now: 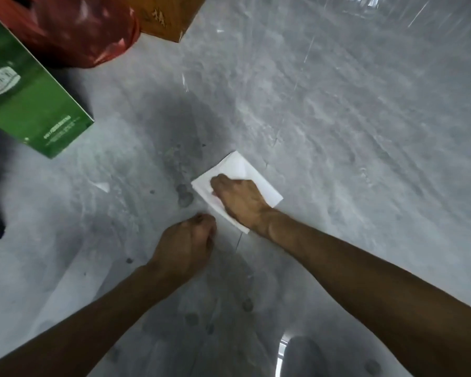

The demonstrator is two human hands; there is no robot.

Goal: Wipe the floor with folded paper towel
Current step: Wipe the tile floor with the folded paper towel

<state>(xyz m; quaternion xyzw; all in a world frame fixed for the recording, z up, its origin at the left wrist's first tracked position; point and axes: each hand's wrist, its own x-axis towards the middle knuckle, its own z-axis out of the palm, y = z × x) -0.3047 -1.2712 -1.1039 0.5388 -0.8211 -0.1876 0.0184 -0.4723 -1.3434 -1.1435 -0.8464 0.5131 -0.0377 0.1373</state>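
Observation:
A white folded paper towel [259, 180] lies flat on the grey marbled floor [337, 131] near the middle of the view. My right hand [238, 200] presses down on it with the fingers curled over its left part. My left hand [185, 246] rests just below and left of the towel, fingers curled shut with nothing seen in them, its knuckles close to the towel's lower edge. Dark wet-looking spots [185, 195] mark the floor just left of the towel.
A green carton [30, 104] stands at the left. Behind it sit a red plastic bag [74, 28] and an orange box [169, 14]. More dark drops [192, 319] dot the floor near me. A small white scrap [102, 186] lies left of the towel.

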